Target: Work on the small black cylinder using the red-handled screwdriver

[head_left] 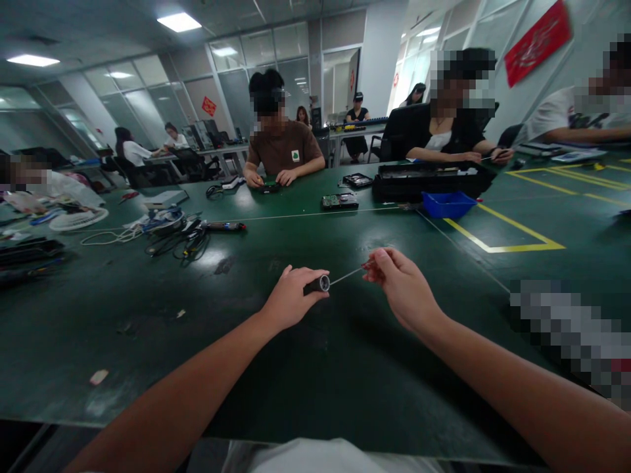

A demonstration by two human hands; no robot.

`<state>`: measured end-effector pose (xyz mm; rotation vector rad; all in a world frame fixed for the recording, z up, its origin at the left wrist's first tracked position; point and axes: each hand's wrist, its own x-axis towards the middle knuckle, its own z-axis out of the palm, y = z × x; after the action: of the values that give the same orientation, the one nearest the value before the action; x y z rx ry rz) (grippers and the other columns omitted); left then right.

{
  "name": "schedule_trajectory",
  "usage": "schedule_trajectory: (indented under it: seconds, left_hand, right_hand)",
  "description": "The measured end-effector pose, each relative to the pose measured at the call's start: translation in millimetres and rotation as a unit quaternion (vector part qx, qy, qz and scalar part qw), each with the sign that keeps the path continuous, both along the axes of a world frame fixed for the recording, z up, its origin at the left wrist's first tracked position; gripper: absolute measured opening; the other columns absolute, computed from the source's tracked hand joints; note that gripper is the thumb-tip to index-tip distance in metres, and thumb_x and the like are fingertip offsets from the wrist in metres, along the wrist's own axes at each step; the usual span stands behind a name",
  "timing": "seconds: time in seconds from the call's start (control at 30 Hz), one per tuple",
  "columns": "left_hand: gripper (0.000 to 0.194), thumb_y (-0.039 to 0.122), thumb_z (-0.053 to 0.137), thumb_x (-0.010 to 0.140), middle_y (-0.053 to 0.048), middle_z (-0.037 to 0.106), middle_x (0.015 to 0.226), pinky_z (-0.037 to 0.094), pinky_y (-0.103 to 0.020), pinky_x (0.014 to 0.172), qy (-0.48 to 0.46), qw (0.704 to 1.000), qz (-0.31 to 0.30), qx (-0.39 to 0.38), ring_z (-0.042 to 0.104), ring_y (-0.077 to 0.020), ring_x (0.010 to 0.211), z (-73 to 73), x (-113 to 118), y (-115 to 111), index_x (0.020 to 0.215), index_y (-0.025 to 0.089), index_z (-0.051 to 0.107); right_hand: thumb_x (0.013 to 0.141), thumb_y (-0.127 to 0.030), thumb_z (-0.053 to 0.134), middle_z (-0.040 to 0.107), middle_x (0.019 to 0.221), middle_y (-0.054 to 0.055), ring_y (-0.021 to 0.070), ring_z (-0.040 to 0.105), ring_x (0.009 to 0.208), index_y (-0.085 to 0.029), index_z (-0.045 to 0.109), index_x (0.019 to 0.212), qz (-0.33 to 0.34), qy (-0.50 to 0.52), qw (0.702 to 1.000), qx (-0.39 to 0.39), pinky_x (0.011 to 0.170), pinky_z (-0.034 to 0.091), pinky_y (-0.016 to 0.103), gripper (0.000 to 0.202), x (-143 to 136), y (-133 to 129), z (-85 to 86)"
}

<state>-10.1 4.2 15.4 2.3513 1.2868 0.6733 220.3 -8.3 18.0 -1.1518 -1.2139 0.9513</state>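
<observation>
Right hand pinched a thin rod, which slanted leftward to the round end of a black tube grasped in the left hand.

Blue tray beside long black case; tangled black cables left.
</observation>
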Motion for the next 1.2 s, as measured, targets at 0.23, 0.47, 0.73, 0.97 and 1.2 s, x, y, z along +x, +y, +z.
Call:
schedule_trajectory:
  seconds: [0.23,0.47,0.73,0.97,1.2]
  left_hand:
    - [0.04,0.034,0.067,0.09,-0.002,0.067,0.122,0.019,-0.06,0.119,-0.006,1.0,-0.009,0.004,0.058,-0.0239,0.117,-0.7,1.8,-2.4,0.129,0.031,0.06]
    - [0.041,0.033,0.068,0.089,-0.003,0.067,0.123,0.02,-0.06,0.119,0.001,1.0,-0.01,0.002,0.058,-0.0244,0.118,1.2,2.8,-4.5,0.129,0.031,0.061]
    - [0.042,0.036,0.067,0.089,-0.002,0.066,0.125,0.018,-0.06,0.12,0.029,0.999,-0.027,0.024,0.056,-0.0234,0.121,-5.9,0.3,-1.1,0.13,0.032,0.059]
    - [0.042,0.038,0.067,0.09,-0.002,0.066,0.125,0.02,-0.059,0.119,0.0,1.0,-0.009,0.017,0.057,-0.0241,0.121,-1.9,-0.6,-0.8,0.13,0.032,0.06]
    - [0.043,0.037,0.068,0.089,-0.002,0.065,0.128,0.02,-0.058,0.119,-0.024,1.0,-0.014,0.0,0.055,-0.0243,0.123,-1.2,-0.1,-2.4,0.131,0.032,0.059]
  right_hand:
    - [0.098,-0.044,0.048,0.066,0.084,0.004,0.0181,0.063,0.077,-0.02,0.06,0.098,0.004,-0.11,0.993,0.051,0.075,0.051,0.036,0.026,-6.5,-13.1,12.0]
    - [0.098,-0.043,0.049,0.067,0.084,0.004,0.0186,0.064,0.077,-0.021,0.059,0.097,0.014,-0.134,0.988,0.081,0.073,0.051,0.035,0.024,-7.7,-15.9,13.0]
    - [0.101,-0.037,0.043,0.065,0.076,0.002,0.0179,0.063,0.07,-0.021,0.057,0.099,0.059,-0.266,0.954,0.128,0.065,0.046,0.032,0.021,-3.0,-23.3,21.1]
    - [0.101,-0.032,0.042,0.064,0.077,0.002,0.0169,0.062,0.067,-0.022,0.054,0.099,-0.004,-0.28,0.944,0.174,0.062,0.044,0.031,0.016,-4.1,-30.5,28.4]
    - [0.101,-0.035,0.044,0.066,0.079,0.002,0.0171,0.064,0.073,-0.022,0.056,0.101,0.028,-0.235,0.963,0.131,0.068,0.047,0.031,0.019,-6.1,-27.8,21.9]
